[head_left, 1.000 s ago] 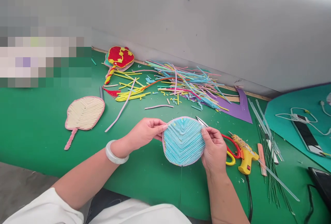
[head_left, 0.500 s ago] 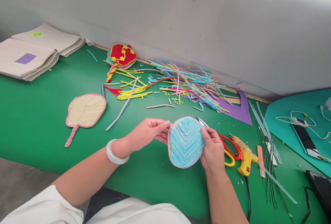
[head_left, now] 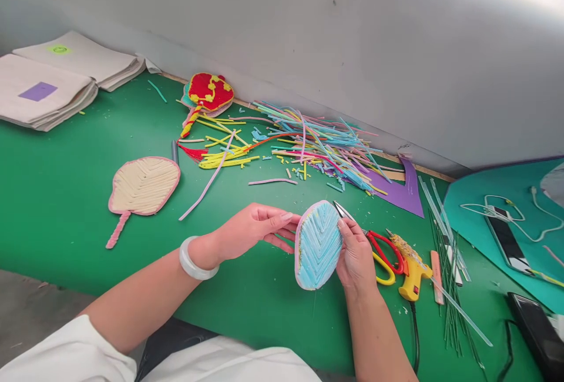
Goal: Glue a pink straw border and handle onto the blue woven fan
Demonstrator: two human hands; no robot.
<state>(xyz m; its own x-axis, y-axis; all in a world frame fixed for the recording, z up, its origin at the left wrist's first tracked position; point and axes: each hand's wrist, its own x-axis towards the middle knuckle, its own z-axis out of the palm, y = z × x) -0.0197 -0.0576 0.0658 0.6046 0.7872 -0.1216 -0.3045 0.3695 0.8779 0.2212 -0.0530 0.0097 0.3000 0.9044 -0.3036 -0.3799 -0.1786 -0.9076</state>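
Note:
My right hand (head_left: 358, 253) grips the right edge of a light blue pipe-cleaner fan panel (head_left: 318, 247) with a pink rim, thumb in front and the other fingers mostly behind it. The panel is tilted, and its left rim faces me. At that left rim is my left hand (head_left: 268, 226), its fingers stretched out and apart, the tips touching or just behind the edge. Left of it on the green table (head_left: 238, 300) lies a cream fan (head_left: 143, 188) with a pink rim and handle. Scissors (head_left: 383, 253) with red and yellow handles lie beyond my right hand.
A yellow glue gun (head_left: 412, 279) and thin green wires (head_left: 452, 294) lie at the right, near a phone (head_left: 509, 241). Loose pipe cleaners (head_left: 308, 141) are heaped along the wall. A red fan (head_left: 210, 93) lies at the back, with cloth books (head_left: 48, 85) to its left.
The blue panel has turned in my right hand, so it appears narrower and shows more of its left rim. My left fingers have spread slightly beside that rim.

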